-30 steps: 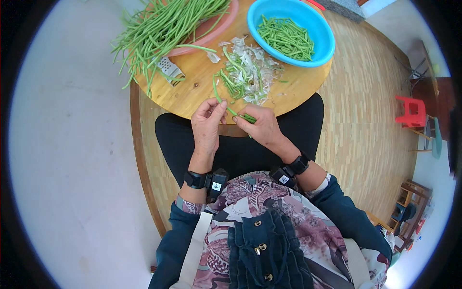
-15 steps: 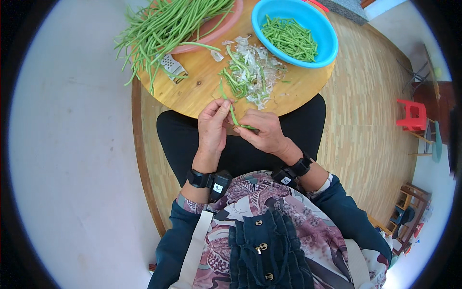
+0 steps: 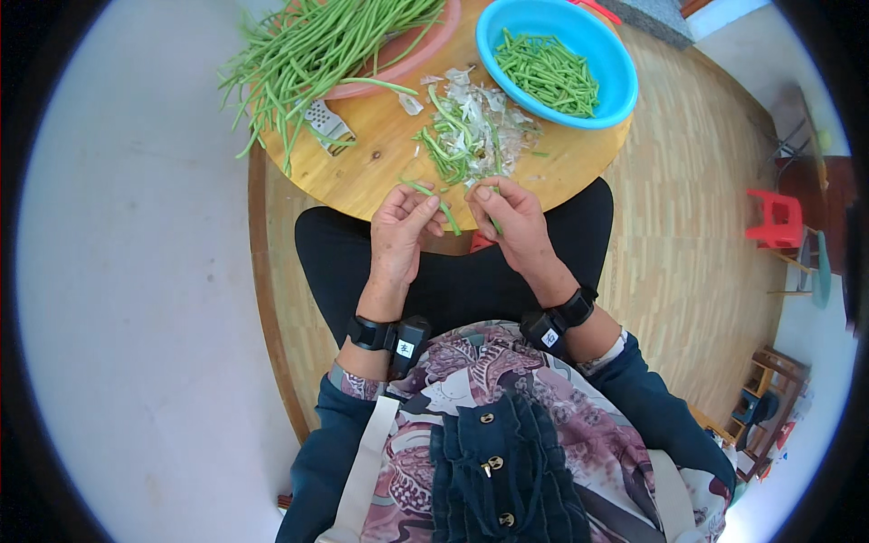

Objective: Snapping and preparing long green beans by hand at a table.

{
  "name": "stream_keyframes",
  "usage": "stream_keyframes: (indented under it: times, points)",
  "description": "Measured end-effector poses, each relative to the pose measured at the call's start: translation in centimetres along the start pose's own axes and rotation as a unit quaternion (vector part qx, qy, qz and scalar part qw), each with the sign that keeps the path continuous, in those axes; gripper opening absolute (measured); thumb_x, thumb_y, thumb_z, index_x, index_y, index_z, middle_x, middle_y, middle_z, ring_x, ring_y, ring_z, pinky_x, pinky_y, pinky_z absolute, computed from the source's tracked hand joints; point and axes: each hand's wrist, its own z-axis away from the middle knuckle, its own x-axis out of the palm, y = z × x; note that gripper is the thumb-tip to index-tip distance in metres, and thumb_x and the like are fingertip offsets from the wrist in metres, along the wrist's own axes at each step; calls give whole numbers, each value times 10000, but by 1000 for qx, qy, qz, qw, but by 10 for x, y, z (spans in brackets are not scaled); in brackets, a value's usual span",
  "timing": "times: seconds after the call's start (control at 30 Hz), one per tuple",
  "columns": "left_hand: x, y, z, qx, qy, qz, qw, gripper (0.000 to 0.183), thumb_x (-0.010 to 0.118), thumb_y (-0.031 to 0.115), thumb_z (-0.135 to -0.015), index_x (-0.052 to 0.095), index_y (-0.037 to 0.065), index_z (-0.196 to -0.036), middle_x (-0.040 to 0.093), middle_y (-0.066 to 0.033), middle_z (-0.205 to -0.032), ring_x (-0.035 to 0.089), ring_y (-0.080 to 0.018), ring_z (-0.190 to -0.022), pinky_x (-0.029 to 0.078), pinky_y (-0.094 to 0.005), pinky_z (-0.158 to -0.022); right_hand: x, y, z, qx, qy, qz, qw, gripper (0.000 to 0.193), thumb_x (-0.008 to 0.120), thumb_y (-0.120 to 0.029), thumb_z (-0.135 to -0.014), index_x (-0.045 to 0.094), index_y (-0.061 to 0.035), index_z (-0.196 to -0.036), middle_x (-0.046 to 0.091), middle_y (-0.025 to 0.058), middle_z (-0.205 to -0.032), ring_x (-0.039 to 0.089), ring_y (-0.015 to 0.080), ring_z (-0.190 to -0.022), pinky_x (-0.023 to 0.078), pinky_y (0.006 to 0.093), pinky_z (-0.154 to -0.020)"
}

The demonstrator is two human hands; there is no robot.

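Your left hand point(image 3: 398, 226) pinches a thin green bean piece point(image 3: 433, 198) at the edge of the round wooden table point(image 3: 380, 167); your right hand point(image 3: 509, 217) grips another short piece. A loose pinch could drop either into your lap.
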Motion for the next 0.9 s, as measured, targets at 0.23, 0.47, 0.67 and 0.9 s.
stream_keyframes:
  times: [0.23, 0.47, 0.67, 0.9]
  points:
    - [4, -6, 4, -5, -18, -55, 998, 121, 563, 70, -826, 564, -8, -918, 610, -74, -760, 593, -122, -645, 484, -215, -534, -3, 11, -1, -44, 35, 263, 963, 209, 701, -177, -718, 564, -39, -794, 499, -35, -680, 449, 51, -645, 363, 200, -559]
    - [8, -2, 6, -32, -22, -93, 995, 168, 535, 115, -853, 572, -25, -938, 616, -85, -781, 604, -133, -691, 498, -221, -551, -10, 7, -3, -61, 34, 327, 943, 231, 705, -208, -708, 558, -42, -774, 488, -30, -661, 440, 56, -631, 362, 212, -549]
    - [3, -10, 6, 34, -30, -161, 986, 150, 560, 115, -838, 606, -27, -855, 616, -73, -785, 553, -100, -658, 449, -208, -578, -8, 7, 0, -39, 26, 350, 936, 216, 688, -212, -720, 577, -31, -760, 477, -24, -596, 432, 56, -577, 358, 218, -507]
    - [5, -3, 8, -11, -25, -173, 985, 114, 590, 96, -809, 609, -16, -828, 609, -50, -753, 519, -83, -613, 418, -197, -570, -12, 14, 0, -59, 18, 363, 930, 205, 668, -200, -725, 589, -11, -742, 510, 14, -591, 446, 72, -563, 371, 238, -505]
